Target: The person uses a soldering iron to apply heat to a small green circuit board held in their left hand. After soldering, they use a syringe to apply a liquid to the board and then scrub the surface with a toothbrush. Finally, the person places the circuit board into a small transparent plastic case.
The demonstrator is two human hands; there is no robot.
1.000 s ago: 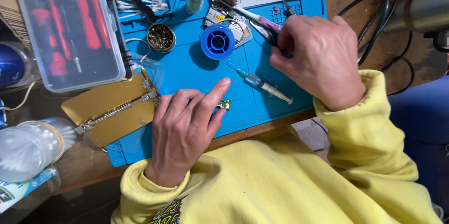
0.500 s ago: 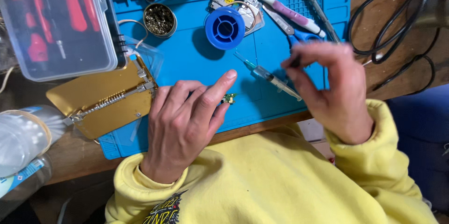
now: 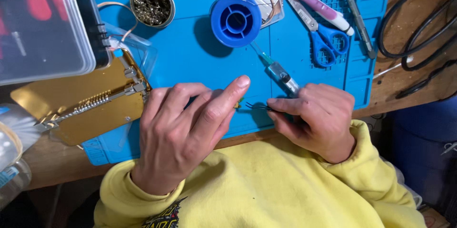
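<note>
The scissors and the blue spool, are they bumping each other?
Apart. The head view shows bare blue mat between the blue-handled scissors and the blue spool.

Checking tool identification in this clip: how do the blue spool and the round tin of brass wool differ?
The blue spool is plastic with an open hollow core; the round tin is metal, filled with golden wool. The spool looks larger. Both are round and sit on the blue mat, beyond the hands.
</note>
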